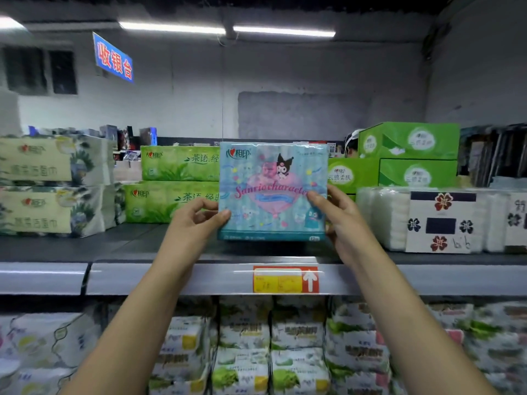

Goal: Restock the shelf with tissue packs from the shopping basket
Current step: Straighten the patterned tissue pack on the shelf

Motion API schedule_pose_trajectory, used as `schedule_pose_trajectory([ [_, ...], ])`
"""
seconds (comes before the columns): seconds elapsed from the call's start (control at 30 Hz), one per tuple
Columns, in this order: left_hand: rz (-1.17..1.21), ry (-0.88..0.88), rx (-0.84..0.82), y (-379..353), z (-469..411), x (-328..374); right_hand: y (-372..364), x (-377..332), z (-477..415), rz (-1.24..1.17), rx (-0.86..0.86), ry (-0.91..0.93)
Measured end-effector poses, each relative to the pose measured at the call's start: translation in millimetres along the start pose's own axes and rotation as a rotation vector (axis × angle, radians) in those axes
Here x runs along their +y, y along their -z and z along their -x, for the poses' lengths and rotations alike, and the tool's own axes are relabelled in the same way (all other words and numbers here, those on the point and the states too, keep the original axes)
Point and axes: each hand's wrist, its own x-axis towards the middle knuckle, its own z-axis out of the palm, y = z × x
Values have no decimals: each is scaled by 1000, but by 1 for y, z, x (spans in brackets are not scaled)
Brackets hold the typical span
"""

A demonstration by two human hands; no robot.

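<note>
Top shelf (85,246): dark deck, grey front rail running under the grip.
Lower tier, below the grip: row of white-and-green wrapped packs (299,337), stacked, blurred.
Far left of the grip: two beige tissue packs (51,183), one on the other.
Just left of the grip, partly behind the held item: two green tissue packs (176,183), stacked.
Right of the grip: green boxes (410,155), stacked; in front of them clear-wrapped white packs (439,220) with a flower-print label.
Task item: blue tissue pack (273,192), cartoon print, upright, front toward the camera, over the deck in the gap between the green packs and the white packs. Bottom edge low at the deck; cannot tell if it touches.
Left hand (196,220): grasping the pack's lower left edge, thumb on the front, fingers curled behind.
Right hand (339,223): grasping the right edge, thumb on the front, fingers behind.
Price tag (285,279): red and yellow, white arrow, on the rail directly beneath the grip.
</note>
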Motion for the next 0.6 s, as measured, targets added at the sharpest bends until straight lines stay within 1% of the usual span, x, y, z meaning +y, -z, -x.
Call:
schedule_pose_trajectory([
  [0.17, -22, 16, -15, 1, -16, -16, 7, 14, -11, 42, -17, -24],
  [0.37, -67, 100, -36, 2, -24, -29, 13, 20, -17, 221, -22, -64],
  [0.47, -71, 134, -57, 3, -26, -31, 15, 23, -18, 247, -19, -75],
  [0.6, -63, 132, -78, 3, -25, -32, 15, 24, -18, 240, -22, -77],
])
